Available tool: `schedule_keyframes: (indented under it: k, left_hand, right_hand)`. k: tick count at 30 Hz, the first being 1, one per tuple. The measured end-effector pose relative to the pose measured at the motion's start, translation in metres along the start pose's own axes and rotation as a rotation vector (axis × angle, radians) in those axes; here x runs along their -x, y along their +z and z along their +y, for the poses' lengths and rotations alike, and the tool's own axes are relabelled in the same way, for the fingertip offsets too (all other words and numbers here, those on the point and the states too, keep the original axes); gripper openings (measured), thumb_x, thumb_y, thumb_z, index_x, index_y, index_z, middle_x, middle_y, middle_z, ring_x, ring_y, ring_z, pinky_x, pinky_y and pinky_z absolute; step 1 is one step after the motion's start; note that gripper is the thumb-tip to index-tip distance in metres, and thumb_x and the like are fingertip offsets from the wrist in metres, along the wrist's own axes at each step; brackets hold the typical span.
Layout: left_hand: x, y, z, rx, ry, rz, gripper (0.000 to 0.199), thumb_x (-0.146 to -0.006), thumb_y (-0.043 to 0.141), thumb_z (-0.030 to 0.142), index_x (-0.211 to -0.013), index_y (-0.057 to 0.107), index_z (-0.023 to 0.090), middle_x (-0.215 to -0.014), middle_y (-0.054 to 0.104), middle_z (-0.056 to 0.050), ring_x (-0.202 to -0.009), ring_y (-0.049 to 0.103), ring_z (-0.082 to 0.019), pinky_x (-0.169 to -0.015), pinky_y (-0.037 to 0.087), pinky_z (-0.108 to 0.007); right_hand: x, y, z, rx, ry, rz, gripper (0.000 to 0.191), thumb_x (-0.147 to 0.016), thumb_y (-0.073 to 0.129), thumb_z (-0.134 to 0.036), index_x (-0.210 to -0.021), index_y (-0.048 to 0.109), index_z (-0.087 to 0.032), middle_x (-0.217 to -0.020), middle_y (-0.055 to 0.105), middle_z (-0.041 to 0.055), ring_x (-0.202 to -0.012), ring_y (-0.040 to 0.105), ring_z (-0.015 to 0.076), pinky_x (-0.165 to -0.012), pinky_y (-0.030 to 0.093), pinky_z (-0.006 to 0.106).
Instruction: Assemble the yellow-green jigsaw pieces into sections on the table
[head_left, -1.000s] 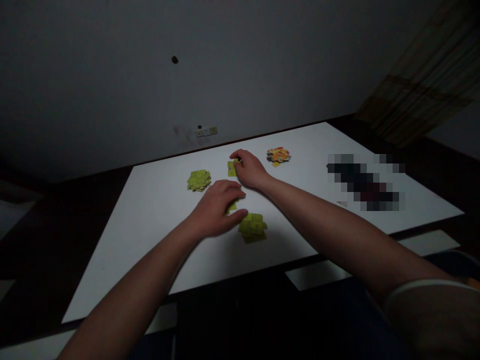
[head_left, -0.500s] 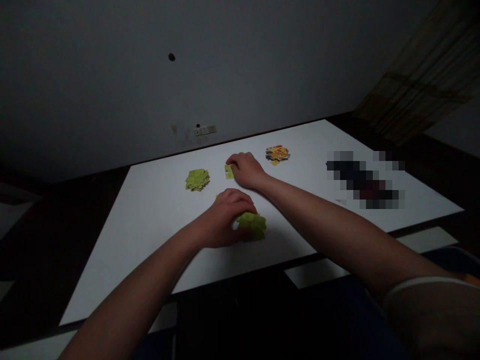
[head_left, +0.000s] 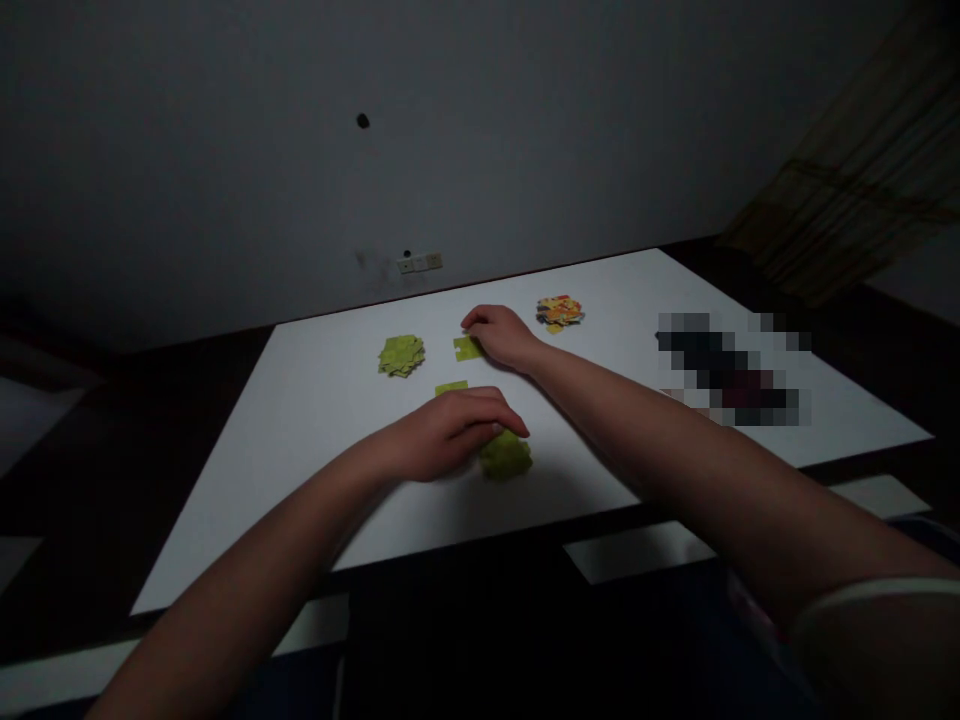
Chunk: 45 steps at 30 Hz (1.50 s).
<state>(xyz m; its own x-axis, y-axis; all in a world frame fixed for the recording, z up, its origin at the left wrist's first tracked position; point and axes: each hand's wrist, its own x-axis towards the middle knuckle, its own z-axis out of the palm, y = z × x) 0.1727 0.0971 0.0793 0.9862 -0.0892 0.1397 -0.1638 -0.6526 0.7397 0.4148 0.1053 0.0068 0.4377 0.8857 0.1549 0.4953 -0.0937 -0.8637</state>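
Green puzzle pieces form a near pile close to the front of the white table. My left hand is at the upper left of this pile, thumb and fingers closed together over its edge; whether a piece is between them is hidden. Behind that hand lies a flat green strip, partly covered. Farther back, my right hand has its curled fingers at a green piece lying on the table, and its fingertips are partly hidden.
Another green pile sits at the back left. An orange and yellow pile of pieces is right of my right hand. A blurred-out dark object lies on the right side. Behind the table stands a wall with sockets.
My left hand has shifted off the near pile to its upper left edge, fingers drawn together. More of the green strip and the piece by my right hand shows. The view has shifted slightly.
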Motion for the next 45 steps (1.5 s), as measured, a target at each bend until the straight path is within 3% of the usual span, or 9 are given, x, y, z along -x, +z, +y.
schedule_keyframes:
  k: [3, 7, 10, 16, 20, 25, 31, 40, 45]
  left_hand:
    - [-0.023, 0.009, 0.009, -0.028, 0.007, -0.054, 0.029, -0.12, 0.059, 0.018, -0.129, 0.086, 0.023, -0.13, 0.088, -0.009, -0.119, 0.084, -0.021, -0.112, 0.065, -0.035]
    - [-0.067, 0.041, 0.017, -0.093, -0.016, -0.05, 0.026, -0.115, 0.066, 0.014, -0.127, 0.087, 0.022, -0.126, 0.092, -0.003, -0.117, 0.087, -0.023, -0.111, 0.066, -0.036]
    - [-0.078, 0.048, 0.013, -0.192, -0.019, -0.003, 0.029, -0.115, 0.063, 0.014, -0.131, 0.087, 0.017, -0.13, 0.092, -0.006, -0.123, 0.085, -0.027, -0.115, 0.064, -0.043]
    - [-0.005, 0.021, -0.009, -0.292, -0.197, 0.263, 0.031, -0.11, 0.074, 0.026, -0.139, 0.085, 0.028, -0.146, 0.086, -0.014, -0.14, 0.077, -0.036, -0.13, 0.059, -0.061]
    - [0.029, 0.032, -0.009, -0.396, -0.288, 0.238, 0.059, -0.096, 0.096, 0.051, -0.148, 0.081, 0.028, -0.161, 0.076, -0.015, -0.152, 0.066, -0.043, -0.134, 0.053, -0.069]
    - [0.025, 0.05, -0.008, -0.464, -0.297, 0.221, 0.057, -0.098, 0.095, 0.056, -0.146, 0.082, 0.027, -0.167, 0.071, -0.016, -0.156, 0.06, -0.044, -0.135, 0.046, -0.07]
    - [0.024, 0.05, -0.015, -0.412, -0.257, 0.263, 0.054, -0.095, 0.097, 0.052, -0.142, 0.083, 0.029, -0.162, 0.074, -0.013, -0.152, 0.063, -0.042, -0.133, 0.047, -0.067]
    - [0.024, 0.049, -0.019, -0.304, -0.158, 0.341, 0.052, -0.093, 0.098, 0.044, -0.139, 0.08, 0.029, -0.15, 0.078, -0.012, -0.147, 0.067, -0.038, -0.132, 0.05, -0.065]
    - [0.025, 0.054, -0.019, -0.135, -0.257, 0.393, 0.044, -0.089, 0.096, 0.041, -0.126, 0.078, 0.027, -0.119, 0.082, -0.005, -0.108, 0.075, -0.028, -0.104, 0.063, -0.048]
  right_hand:
    - [-0.002, -0.008, -0.002, -0.051, -0.004, -0.084, 0.033, -0.087, 0.072, -0.006, -0.11, 0.088, -0.023, -0.122, 0.091, 0.0092, -0.117, 0.08, 0.0271, -0.117, 0.06, 0.042]
    - [-0.005, -0.022, -0.012, -0.164, 0.083, -0.184, 0.044, -0.083, 0.075, -0.006, -0.122, 0.086, -0.023, -0.129, 0.092, 0.0116, -0.116, 0.084, 0.026, -0.112, 0.065, 0.041]
    - [-0.006, -0.028, -0.017, -0.162, 0.107, -0.231, 0.04, -0.08, 0.075, -0.005, -0.114, 0.085, -0.023, -0.13, 0.092, 0.0134, -0.114, 0.085, 0.0262, -0.113, 0.066, 0.043]
    - [-0.009, -0.019, 0.005, -0.246, 0.042, -0.076, 0.022, -0.08, 0.074, -0.008, -0.094, 0.084, -0.023, -0.108, 0.091, 0.01, -0.11, 0.082, 0.0275, -0.114, 0.063, 0.047]
    - [-0.009, -0.017, 0.018, -0.216, 0.037, 0.058, 0.021, -0.08, 0.073, -0.013, -0.095, 0.086, -0.022, -0.102, 0.089, 0.0064, -0.106, 0.081, 0.0263, -0.111, 0.062, 0.046]
    - [-0.005, -0.02, 0.014, -0.039, -0.044, 0.085, 0.023, -0.082, 0.073, -0.015, -0.097, 0.089, -0.02, -0.105, 0.09, 0.0074, -0.106, 0.08, 0.0268, -0.108, 0.06, 0.043]
    - [0.001, -0.019, 0.004, 0.121, -0.054, 0.097, 0.023, -0.093, 0.07, -0.017, -0.1, 0.091, -0.019, -0.104, 0.091, 0.0091, -0.102, 0.08, 0.0269, -0.103, 0.06, 0.04]
    - [0.005, -0.019, -0.002, 0.114, -0.032, 0.113, 0.019, -0.096, 0.072, -0.018, -0.098, 0.09, -0.02, -0.101, 0.09, 0.0091, -0.101, 0.08, 0.0273, -0.103, 0.06, 0.04]
    - [0.004, -0.02, 0.0, 0.049, -0.031, 0.102, 0.017, -0.096, 0.071, -0.015, -0.092, 0.087, -0.02, -0.094, 0.087, 0.0074, -0.096, 0.08, 0.025, -0.099, 0.06, 0.037]
